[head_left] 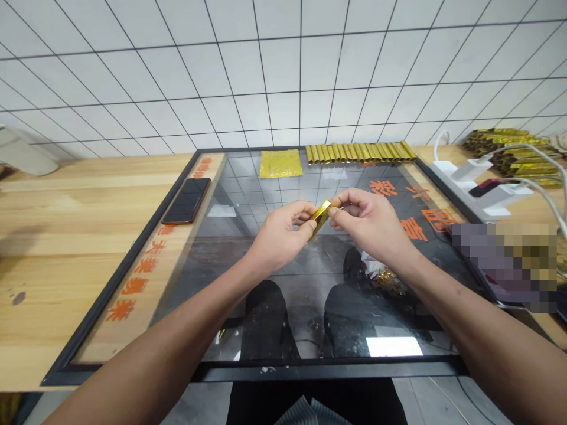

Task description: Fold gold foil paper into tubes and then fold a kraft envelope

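Observation:
Above the middle of a black-framed glass panel [212, 265], both hands pinch one small folded piece of gold foil paper [321, 217]. My left hand [286, 231] grips its lower left end between thumb and fingers. At the upper right end, my right hand [365, 219] has thumb and index finger closed on it. Behind the hands lies a flat stack of gold foil sheets [281, 164]. Beside that stack, a row of rolled gold foil tubes [358, 153] runs along the panel's far edge.
A dark phone [186, 200] lies on the panel's left side. On the right stand a white power strip [465, 189] with plugs and cables, and a heap of gold foil pieces [514, 153]. The wooden table [88, 236] meets a tiled wall [283, 71] at the back.

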Demonstrator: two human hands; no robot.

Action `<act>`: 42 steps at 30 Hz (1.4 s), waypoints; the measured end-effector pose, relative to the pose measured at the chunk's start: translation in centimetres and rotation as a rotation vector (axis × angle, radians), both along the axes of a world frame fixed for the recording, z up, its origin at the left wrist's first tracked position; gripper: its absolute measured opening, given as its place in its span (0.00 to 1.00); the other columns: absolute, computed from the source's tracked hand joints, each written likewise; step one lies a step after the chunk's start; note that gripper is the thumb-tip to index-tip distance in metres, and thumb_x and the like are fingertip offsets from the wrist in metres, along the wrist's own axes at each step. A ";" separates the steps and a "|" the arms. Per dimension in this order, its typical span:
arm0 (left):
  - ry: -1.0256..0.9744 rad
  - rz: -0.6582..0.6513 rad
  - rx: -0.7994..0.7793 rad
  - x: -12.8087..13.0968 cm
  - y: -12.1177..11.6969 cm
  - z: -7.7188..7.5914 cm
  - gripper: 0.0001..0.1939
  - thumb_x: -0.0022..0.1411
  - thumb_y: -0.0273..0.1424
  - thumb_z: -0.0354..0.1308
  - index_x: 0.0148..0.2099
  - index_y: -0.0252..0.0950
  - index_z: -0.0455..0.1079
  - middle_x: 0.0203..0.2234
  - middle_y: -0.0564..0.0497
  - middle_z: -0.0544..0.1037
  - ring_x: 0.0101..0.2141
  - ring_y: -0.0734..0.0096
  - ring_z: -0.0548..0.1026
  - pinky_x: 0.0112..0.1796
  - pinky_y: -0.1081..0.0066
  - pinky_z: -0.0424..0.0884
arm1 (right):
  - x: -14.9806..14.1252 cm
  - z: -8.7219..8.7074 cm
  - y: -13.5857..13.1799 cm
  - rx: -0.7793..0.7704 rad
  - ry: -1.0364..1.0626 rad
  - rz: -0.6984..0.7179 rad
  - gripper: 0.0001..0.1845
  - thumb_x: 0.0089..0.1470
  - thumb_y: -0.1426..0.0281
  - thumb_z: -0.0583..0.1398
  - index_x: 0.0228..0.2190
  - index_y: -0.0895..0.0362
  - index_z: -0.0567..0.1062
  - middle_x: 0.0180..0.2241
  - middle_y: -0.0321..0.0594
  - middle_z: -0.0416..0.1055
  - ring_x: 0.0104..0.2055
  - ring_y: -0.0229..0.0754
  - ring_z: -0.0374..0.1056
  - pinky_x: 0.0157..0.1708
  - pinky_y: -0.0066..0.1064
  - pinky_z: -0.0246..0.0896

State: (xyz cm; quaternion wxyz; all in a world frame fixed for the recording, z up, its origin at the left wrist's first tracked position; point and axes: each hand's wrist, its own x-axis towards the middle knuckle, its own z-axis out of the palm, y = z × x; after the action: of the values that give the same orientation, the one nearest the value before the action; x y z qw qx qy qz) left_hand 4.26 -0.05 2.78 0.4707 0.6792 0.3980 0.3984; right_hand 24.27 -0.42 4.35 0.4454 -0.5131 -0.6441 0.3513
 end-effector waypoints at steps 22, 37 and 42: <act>0.098 0.064 0.051 -0.3 0.0 -0.8 0.07 0.67 0.29 0.57 0.44 0.38 0.76 0.33 0.53 0.80 0.34 0.70 0.76 0.33 0.73 0.72 | 0.2 -0.3 0.2 -0.020 0.070 0.110 0.10 0.57 0.64 0.71 0.32 0.57 0.79 0.28 0.37 0.76 0.29 0.37 0.69 0.29 0.30 0.63; 0.090 0.095 0.035 -0.1 0.0 -0.9 0.06 0.66 0.29 0.58 0.42 0.38 0.77 0.31 0.53 0.80 0.32 0.71 0.77 0.32 0.72 0.71 | 0.1 0.5 -0.1 -0.023 0.021 0.163 0.15 0.54 0.61 0.74 0.29 0.58 0.80 0.28 0.38 0.76 0.29 0.38 0.65 0.29 0.31 0.59; 0.106 0.063 0.111 -0.1 -0.1 -1.1 0.08 0.69 0.30 0.57 0.43 0.38 0.78 0.30 0.52 0.79 0.32 0.71 0.75 0.34 0.70 0.71 | -0.2 0.5 -0.3 -0.038 -0.032 0.075 0.20 0.52 0.55 0.74 0.27 0.58 0.79 0.23 0.34 0.71 0.24 0.34 0.58 0.24 0.30 0.49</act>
State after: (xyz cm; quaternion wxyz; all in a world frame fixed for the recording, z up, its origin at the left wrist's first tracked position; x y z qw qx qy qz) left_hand 4.17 -0.16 1.66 0.3978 0.7115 0.4209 0.3980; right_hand 24.10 -0.68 4.83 0.4118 -0.5026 -0.6631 0.3717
